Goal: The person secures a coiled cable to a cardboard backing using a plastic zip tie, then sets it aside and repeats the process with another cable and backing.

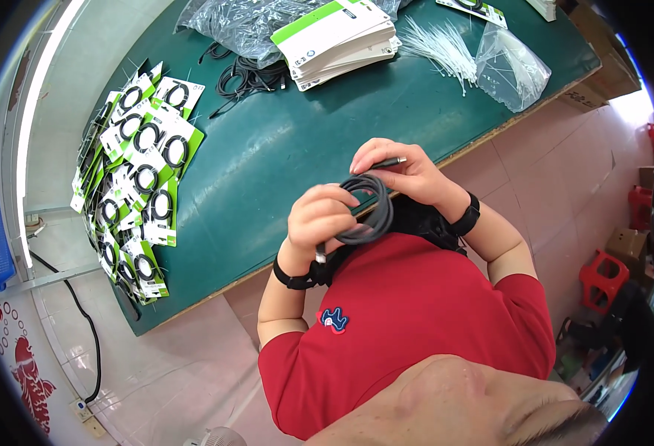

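A black cable wound into a loose coil is held between my two hands, just over the near edge of the green table. My left hand is closed round the left side of the coil, and one metal-tipped plug hangs below its fingers. Thumb and fingers of my right hand pinch the cable's other end, where a dark plug with a metal tip points right. Part of the coil is hidden behind my left fingers.
At the left lies a heap of green-and-white cards with coiled cables. Toward the back are loose black cables, a clear plastic bag, a stack of cards, white cable ties and a bag of ties. A red stool stands right.
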Action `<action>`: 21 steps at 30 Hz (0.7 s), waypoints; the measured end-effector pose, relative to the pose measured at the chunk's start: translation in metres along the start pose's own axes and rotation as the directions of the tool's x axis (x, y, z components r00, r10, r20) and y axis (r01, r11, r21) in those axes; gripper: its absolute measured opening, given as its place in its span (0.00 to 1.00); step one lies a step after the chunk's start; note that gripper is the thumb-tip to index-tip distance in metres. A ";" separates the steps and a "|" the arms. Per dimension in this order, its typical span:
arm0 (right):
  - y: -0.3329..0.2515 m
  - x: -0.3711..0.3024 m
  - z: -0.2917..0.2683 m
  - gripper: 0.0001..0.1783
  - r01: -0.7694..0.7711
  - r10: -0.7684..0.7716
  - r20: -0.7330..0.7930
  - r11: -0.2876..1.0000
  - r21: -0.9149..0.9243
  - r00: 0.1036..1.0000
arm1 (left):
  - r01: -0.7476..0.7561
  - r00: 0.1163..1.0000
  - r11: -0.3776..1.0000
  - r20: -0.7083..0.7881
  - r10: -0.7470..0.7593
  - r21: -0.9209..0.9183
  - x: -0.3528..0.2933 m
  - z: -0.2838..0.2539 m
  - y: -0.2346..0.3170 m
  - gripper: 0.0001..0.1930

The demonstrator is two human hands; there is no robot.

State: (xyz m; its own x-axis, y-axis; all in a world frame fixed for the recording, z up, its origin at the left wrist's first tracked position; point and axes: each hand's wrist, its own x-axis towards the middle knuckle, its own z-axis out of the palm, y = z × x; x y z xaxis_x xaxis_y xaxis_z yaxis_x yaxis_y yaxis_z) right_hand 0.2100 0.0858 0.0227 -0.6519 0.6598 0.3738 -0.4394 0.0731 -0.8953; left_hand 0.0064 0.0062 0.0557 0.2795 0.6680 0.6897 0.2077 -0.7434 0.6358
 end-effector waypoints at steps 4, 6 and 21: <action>-0.012 0.002 0.005 0.13 -0.067 0.067 0.038 0.998 -0.008 0.997 | -0.210 0.976 0.949 0.108 0.190 0.233 -0.001 0.003 0.001 0.13; -0.014 0.002 0.005 0.13 -0.130 0.129 0.033 0.991 0.034 0.991 | -0.230 0.973 0.939 0.099 0.211 0.257 -0.003 0.004 0.002 0.13; 0.011 0.013 0.017 0.22 0.074 -0.103 -0.065 0.934 -0.350 0.993 | 0.384 0.643 0.465 -0.131 -0.755 -0.797 -0.013 0.016 -0.020 0.20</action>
State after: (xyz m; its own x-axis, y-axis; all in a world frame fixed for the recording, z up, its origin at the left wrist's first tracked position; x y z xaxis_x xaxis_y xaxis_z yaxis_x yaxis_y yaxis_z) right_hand 0.1861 0.0822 0.0220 -0.5618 0.6956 0.4477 -0.2427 0.3788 -0.8931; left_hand 0.0133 0.0115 0.0286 -0.0998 0.9950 0.0084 -0.5432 -0.0616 0.8373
